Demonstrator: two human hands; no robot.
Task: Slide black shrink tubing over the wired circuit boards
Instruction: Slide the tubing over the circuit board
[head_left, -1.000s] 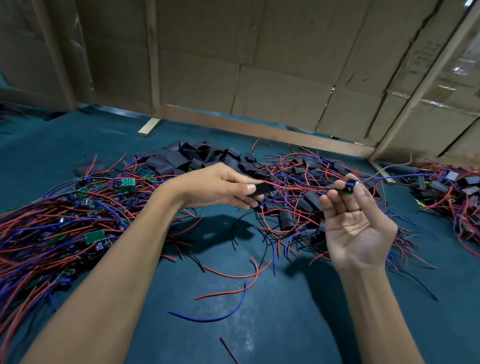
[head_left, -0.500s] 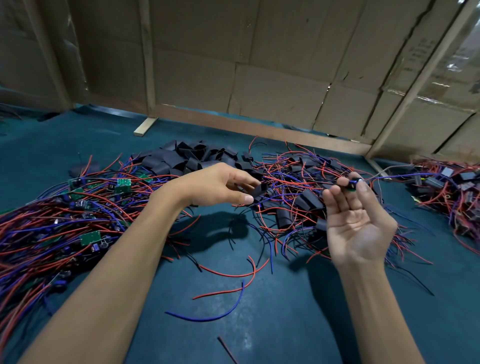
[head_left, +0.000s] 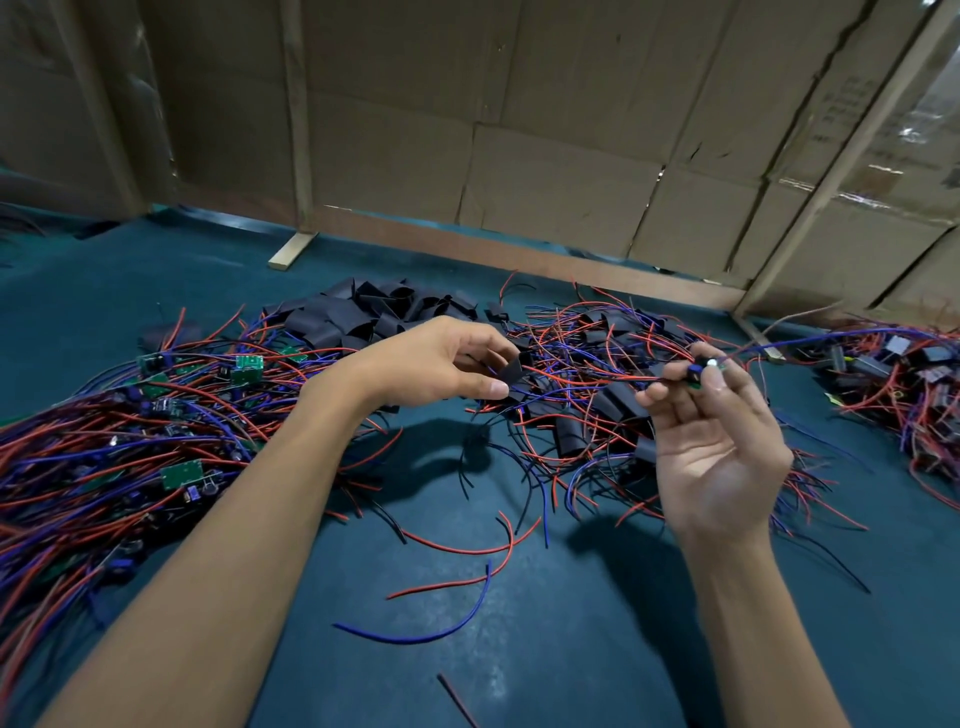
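My left hand (head_left: 441, 366) pinches a short piece of black shrink tubing (head_left: 511, 373) between thumb and fingers, held above the blue mat. My right hand (head_left: 711, 431), palm up, pinches a small wired circuit board (head_left: 702, 368) at its fingertips. Red and blue wires (head_left: 597, 379) run from that board leftward toward the tubing, and a blue wire trails off to the right. Whether the wires pass through the tubing is hidden by my fingers. The two hands are a short gap apart.
A heap of green boards with red and blue wires (head_left: 130, 431) lies at the left. Loose black tubing pieces (head_left: 374, 312) are piled behind. Sleeved boards (head_left: 904, 379) lie at the right. Cardboard walls (head_left: 519, 130) close the back. Cut wire scraps (head_left: 457, 551) lie on the mat.
My left hand has loosened its fingers around the tubing and shifted slightly. My right hand has tilted a little, still pinching the board. The gap between the hands stays about the same.
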